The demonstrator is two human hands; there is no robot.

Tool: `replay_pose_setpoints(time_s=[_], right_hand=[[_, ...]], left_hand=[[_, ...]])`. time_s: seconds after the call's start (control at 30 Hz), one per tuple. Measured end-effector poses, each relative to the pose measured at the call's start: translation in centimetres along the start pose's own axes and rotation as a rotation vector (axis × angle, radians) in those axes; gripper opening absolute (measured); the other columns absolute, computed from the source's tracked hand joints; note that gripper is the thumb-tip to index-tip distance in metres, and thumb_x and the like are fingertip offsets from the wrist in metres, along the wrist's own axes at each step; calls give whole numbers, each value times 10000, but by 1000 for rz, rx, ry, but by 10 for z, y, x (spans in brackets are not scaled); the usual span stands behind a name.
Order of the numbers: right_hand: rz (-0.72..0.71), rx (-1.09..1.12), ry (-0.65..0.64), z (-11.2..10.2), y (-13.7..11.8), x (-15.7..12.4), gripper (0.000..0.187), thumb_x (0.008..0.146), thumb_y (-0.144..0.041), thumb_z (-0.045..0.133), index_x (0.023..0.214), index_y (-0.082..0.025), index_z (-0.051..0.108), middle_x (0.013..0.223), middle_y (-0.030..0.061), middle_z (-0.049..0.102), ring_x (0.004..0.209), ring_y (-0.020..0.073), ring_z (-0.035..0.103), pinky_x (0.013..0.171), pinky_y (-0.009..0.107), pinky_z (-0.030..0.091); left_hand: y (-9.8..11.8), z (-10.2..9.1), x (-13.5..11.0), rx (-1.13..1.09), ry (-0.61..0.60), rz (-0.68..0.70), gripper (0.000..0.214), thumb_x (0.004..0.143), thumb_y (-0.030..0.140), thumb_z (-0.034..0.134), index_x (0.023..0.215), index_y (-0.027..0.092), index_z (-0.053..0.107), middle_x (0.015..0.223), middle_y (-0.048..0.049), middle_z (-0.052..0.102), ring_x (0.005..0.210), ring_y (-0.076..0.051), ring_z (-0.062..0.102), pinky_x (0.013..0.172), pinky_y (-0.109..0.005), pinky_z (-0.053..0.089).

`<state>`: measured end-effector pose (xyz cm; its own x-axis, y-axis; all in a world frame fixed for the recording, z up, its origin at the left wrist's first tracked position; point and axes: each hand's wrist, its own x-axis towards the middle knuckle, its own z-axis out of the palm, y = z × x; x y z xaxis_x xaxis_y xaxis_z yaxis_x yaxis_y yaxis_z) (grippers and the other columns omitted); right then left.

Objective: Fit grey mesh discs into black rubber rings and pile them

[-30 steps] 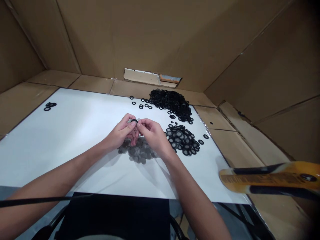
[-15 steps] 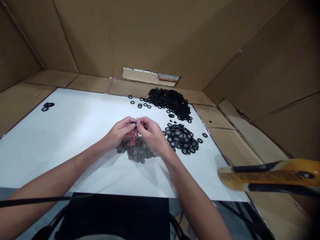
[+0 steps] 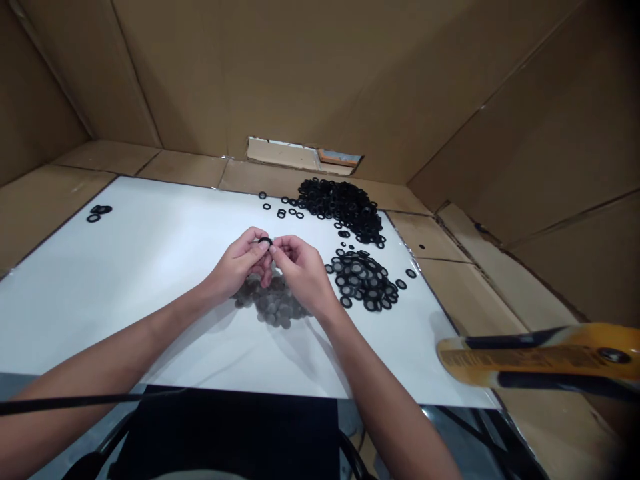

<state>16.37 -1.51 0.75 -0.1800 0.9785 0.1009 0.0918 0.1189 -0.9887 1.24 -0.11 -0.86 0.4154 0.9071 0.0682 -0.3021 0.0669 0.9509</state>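
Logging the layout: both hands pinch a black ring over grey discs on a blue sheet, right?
No: the head view shows a white sheet, not blue. The left hand and right hand do pinch a black ring over grey discs.

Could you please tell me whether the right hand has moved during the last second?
No. The right hand stays over the grey disc pile, pinching the small black ring with the left hand, as before.

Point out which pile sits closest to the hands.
The grey disc pile, right beneath the left hand and right hand; the black ring heaps lie farther right and back.
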Motion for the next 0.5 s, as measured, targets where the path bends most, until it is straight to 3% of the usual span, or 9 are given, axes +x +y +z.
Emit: replay_pose_setpoints(time_s=[0.33,0.5], right_hand=[[20,-30,-17,-5,-2,0,121,894,-320,561,837,-213,557,666,-11,675,581,173,675,644,301,534],[-15,-78,3,-4,-1,-1,85,870,-278,560,812,-217,547,659,-33,653,538,159,656,593,285,500]], left_hand=[[6,1,-1,121,-10,-27,247,898,398,640,893,181,522,654,38,578,523,-117,600,512,-244,487],[4,1,-1,28,-12,-38,211,896,358,637,902,173,536,680,31,584,537,-128,605,518,-267,507]])
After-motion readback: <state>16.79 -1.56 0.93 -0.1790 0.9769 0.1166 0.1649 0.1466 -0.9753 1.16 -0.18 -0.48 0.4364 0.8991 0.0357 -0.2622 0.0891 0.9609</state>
